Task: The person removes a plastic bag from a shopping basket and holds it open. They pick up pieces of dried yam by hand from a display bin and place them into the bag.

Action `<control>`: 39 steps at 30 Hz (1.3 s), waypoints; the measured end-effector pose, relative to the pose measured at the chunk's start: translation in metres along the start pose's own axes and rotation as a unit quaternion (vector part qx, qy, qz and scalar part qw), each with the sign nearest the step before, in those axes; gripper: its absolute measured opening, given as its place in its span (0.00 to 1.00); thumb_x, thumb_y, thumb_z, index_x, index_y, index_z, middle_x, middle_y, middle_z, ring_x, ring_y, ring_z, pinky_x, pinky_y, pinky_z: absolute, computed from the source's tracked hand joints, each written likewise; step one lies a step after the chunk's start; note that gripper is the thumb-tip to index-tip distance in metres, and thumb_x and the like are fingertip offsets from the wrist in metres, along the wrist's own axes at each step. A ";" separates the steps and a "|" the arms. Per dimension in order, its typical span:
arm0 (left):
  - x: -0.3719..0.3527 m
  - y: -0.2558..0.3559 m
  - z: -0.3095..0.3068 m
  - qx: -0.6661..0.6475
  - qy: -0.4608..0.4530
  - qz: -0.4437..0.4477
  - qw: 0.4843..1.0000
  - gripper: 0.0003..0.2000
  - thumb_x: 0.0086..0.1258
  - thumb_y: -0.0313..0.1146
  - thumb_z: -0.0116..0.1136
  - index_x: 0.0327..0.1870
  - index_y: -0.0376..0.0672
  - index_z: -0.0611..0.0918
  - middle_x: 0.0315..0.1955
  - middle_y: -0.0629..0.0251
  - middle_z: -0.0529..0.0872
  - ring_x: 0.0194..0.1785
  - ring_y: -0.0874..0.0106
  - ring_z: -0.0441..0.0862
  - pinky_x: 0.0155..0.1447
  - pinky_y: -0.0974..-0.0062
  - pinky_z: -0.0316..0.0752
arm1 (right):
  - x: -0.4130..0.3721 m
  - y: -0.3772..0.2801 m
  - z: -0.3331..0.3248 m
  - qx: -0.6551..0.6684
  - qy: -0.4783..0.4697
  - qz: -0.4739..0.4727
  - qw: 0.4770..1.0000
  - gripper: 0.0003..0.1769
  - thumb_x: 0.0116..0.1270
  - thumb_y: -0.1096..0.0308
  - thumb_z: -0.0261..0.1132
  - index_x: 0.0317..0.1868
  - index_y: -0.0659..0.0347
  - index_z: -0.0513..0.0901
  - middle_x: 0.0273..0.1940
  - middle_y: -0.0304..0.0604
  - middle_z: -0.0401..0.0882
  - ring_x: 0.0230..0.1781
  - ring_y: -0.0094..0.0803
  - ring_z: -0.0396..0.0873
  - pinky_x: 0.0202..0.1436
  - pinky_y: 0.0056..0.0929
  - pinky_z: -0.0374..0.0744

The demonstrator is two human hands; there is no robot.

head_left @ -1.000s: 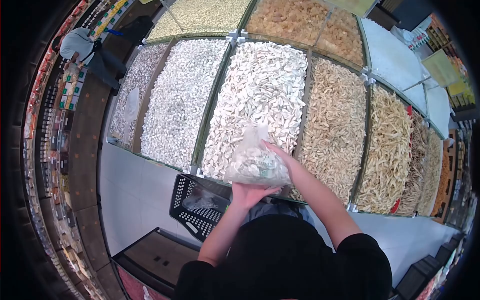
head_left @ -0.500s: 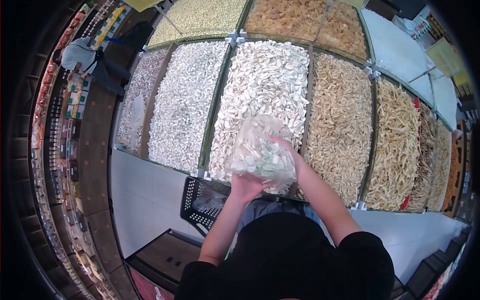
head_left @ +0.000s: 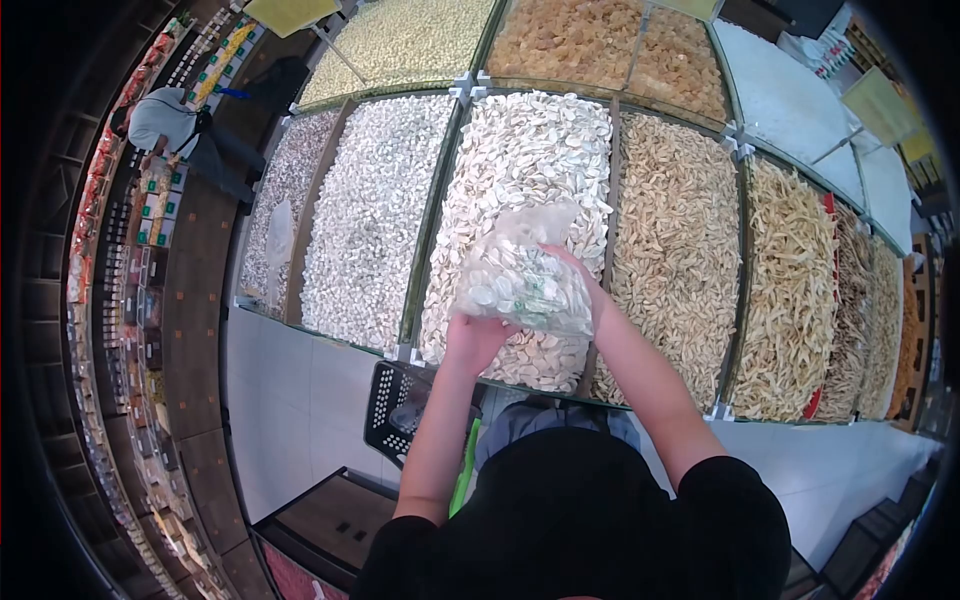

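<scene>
White flat slices [head_left: 487, 296] partly fill our clear, green-printed plastic bag [head_left: 538, 222], no knot visible, above the bin of matching slices [head_left: 545, 140]; our half-curled left hand [head_left: 477, 342] supports its underside, our bent-fingered right hand [head_left: 580, 274] its right side

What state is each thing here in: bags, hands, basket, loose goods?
Large clear bag: partly filled, held up; mouth unclear
Left hand: holding its lower edge
Right hand: holding its side
Black basket: upright, partly hidden
White slices: heaped loose
Small clear bag: lying on speckled grains
</scene>
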State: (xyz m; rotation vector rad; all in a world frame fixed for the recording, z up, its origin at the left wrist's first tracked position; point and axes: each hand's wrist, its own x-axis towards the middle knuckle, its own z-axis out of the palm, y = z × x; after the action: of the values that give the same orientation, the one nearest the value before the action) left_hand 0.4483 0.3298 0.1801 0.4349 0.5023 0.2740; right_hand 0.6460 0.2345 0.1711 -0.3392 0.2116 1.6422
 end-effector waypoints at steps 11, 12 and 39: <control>-0.036 -0.024 -0.019 0.044 0.057 -0.027 0.997 0.31 0.85 0.52 0.33 0.81 0.43 0.61 0.78 0.55 0.67 0.79 0.54 0.66 0.77 0.47 0.66 | -0.012 0.040 -0.039 0.023 0.045 0.049 0.998 0.32 0.82 0.48 0.49 0.71 0.66 0.75 0.64 0.55 0.82 0.61 0.50 0.84 0.64 0.51 0.84; -0.040 -0.027 -0.019 0.049 0.054 -0.022 0.997 0.31 0.85 0.51 0.34 0.81 0.43 0.62 0.77 0.56 0.68 0.78 0.55 0.67 0.76 0.49 0.66 | -0.014 0.045 -0.043 0.027 0.051 0.054 0.997 0.32 0.82 0.48 0.49 0.71 0.65 0.75 0.65 0.55 0.81 0.62 0.50 0.84 0.64 0.52 0.84; -0.038 -0.018 -0.005 0.097 0.131 -0.150 0.975 0.30 0.85 0.56 0.44 0.76 0.42 0.70 0.69 0.58 0.80 0.69 0.60 0.79 0.73 0.55 0.75 | -0.029 0.044 -0.027 -0.290 0.166 0.005 0.942 0.35 0.71 0.49 0.66 0.70 0.65 0.76 0.67 0.50 0.78 0.61 0.38 0.82 0.66 0.36 0.79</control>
State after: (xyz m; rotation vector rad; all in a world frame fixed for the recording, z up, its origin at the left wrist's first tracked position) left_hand 0.4159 0.3026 0.1831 0.5074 0.8484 -0.0125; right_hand 0.6066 0.1937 0.1531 -1.0704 -0.0275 1.6252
